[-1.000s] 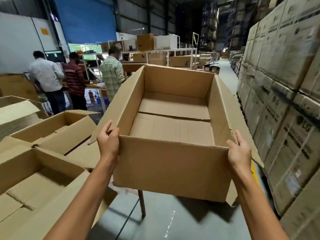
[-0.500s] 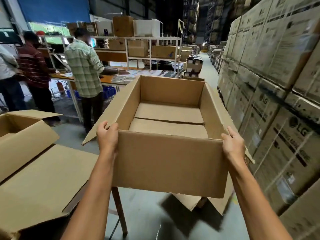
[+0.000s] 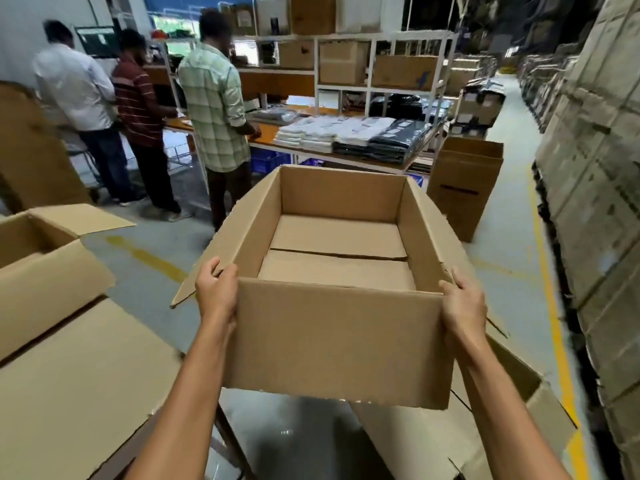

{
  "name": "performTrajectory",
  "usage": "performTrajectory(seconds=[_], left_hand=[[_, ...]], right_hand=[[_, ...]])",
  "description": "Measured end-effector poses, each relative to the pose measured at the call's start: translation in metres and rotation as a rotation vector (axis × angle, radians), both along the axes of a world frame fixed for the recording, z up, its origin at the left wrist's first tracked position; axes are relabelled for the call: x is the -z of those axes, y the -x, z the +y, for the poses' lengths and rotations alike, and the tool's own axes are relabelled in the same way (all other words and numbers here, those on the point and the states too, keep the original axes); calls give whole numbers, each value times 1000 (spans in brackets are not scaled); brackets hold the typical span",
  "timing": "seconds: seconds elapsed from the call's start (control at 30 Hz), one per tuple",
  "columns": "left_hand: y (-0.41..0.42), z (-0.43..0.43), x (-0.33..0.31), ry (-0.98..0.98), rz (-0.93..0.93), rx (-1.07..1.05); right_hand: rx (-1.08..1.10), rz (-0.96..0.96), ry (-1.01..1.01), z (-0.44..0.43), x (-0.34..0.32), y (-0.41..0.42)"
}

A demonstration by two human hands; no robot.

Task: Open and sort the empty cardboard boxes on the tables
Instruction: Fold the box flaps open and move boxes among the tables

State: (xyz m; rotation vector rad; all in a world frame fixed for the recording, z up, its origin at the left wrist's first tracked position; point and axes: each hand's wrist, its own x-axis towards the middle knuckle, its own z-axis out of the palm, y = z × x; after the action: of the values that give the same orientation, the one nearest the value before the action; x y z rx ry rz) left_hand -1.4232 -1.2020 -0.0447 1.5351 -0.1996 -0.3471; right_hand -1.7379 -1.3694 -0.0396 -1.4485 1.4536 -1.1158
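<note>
I hold an open, empty brown cardboard box [image 3: 332, 341] in the air in front of me, its top flaps folded outward. My left hand [image 3: 216, 292] grips the box's near left corner, fingers curled over the rim. My right hand [image 3: 464, 303] grips the near right corner the same way. The box's bottom flaps are closed and nothing lies inside. Another open cardboard box [image 3: 45, 271] sits on the table at my left.
A further open box [image 3: 485, 427] lies low on the floor under my right arm. An upright carton [image 3: 464, 185] stands ahead on the right. Three people work at a table [image 3: 388, 164] with folded garments. Stacked cartons [image 3: 595, 202] line the right wall.
The box has stayed in both hands while I turned and stepped right; the boxes on the left table slid out of view and the garment table and floor box came closer.
</note>
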Motion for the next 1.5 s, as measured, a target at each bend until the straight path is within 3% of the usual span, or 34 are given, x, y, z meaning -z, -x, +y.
performTrajectory(seconds=[0.33, 0.6, 0.93, 1.5], left_hand=[[-72, -80, 30, -24, 87, -266], [-184, -136, 48, -15, 96, -388], [-309, -171, 56, -43, 92, -499], [-428, -165, 74, -118, 125, -672]], right_hand=[[-288, 105, -19, -162, 15, -127], [-389, 85, -46, -244, 36, -281], [-469, 57, -66, -293, 41, -433], [-683, 83, -150, -319, 71, -633]])
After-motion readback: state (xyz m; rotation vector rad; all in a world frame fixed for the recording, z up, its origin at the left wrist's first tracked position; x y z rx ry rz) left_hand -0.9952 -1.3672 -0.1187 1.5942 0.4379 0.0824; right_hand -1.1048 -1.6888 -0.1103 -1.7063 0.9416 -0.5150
